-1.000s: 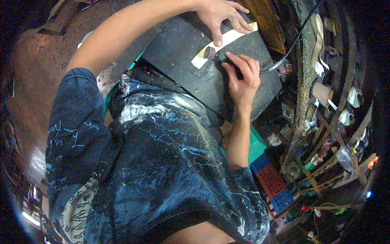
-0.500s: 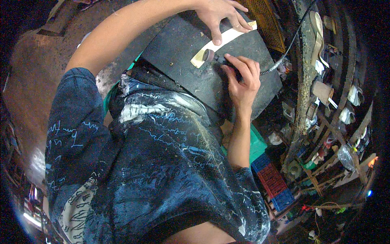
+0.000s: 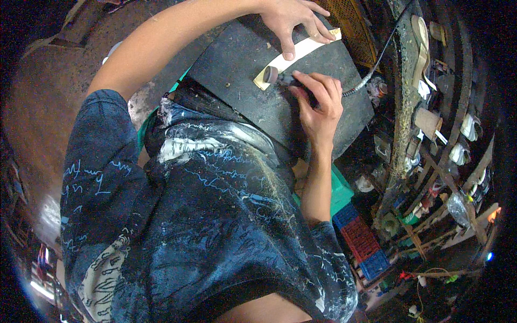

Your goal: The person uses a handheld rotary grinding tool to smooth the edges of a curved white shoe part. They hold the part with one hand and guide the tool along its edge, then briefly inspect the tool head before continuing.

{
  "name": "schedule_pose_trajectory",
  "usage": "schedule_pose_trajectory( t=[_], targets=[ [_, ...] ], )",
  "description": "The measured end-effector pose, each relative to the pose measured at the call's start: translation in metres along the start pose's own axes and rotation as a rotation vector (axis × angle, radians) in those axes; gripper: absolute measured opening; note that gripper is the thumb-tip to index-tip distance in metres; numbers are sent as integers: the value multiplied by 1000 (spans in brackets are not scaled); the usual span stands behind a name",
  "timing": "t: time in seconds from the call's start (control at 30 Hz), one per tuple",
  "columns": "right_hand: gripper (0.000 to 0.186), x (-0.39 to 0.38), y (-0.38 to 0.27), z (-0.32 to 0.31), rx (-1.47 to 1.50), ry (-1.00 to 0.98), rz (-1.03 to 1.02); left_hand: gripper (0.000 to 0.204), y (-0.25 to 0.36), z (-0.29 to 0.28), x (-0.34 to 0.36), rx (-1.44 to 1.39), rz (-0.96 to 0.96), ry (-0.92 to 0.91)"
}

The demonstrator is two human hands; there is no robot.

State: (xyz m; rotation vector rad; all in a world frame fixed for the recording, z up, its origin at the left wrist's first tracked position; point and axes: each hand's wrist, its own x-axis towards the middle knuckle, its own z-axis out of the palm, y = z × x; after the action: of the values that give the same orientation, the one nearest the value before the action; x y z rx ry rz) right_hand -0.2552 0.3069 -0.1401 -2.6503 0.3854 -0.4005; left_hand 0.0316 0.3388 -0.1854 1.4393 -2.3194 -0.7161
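A curved, pale strip (image 3: 300,54) lies on a dark flat board (image 3: 226,59), its near-left end yellowish. Across the strip's upper part rests my left hand (image 3: 291,21), fingers spread and thumb and fingertips pressing it down. My right hand (image 3: 321,105) is closed round a slim rotary grinder (image 3: 288,79) with a brown round sanding head. That head sits at the strip's near-left end, at or very close to its surface; exact contact is hard to tell. A dark flexible cable (image 3: 371,72) runs from behind my right hand to the upper right.
Right of the board stands a cluttered rack (image 3: 425,124) with pale sole-like pieces and scraps. A green plastic container (image 3: 339,188) and a blue and red crate (image 3: 362,242) are beside my right forearm. A yellow-brown woven panel (image 3: 353,27) stands beyond the board.
My right hand and the grinder have shifted slightly left along the strip's end. My left hand stays in place on the strip.
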Motion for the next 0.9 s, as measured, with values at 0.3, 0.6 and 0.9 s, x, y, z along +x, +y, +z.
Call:
schedule_pose_trajectory(
  t=[0.3, 0.6, 0.9],
  targets=[
    [40, -1, -7, 2, 60, -56, -64, 102, -2, 2, 1, 6, 14, 19],
    [37, 3, 10, 4, -32, 100, 69, 102, -2, 1, 0, -2, 20, 18],
    [38, 8, 9, 8, -36, 68, 61, 105, -5, 7, 3, 38, 19, 29]
  ],
)
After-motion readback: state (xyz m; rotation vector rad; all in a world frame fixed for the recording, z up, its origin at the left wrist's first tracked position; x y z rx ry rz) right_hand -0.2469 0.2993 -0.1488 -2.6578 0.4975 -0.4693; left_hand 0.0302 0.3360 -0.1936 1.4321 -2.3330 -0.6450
